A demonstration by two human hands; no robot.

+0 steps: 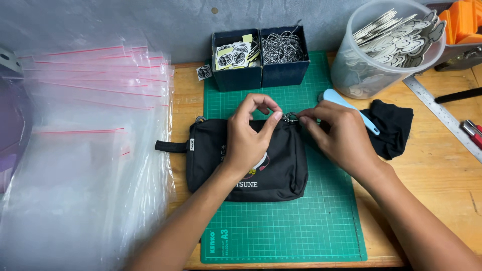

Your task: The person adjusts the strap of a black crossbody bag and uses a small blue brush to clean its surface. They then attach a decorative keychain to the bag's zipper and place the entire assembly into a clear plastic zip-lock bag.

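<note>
Both hands pinch small metal ring above black pouch.

Black fabric pouch flat on green cutting mat; small metal ball chain at its top edge.

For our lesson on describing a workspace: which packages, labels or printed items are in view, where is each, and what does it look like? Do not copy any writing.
Clear zip bags: stacked at left, see-through, red seal strips.
Round stickers: in the left dark blue box, white with black print.
Small tag: on the black pouch's left edge, white strip.
Die-cut stickers: in the clear tub, top right, white with black outlines.
Corner print: green cutting mat, bottom left, light lettering.
</note>
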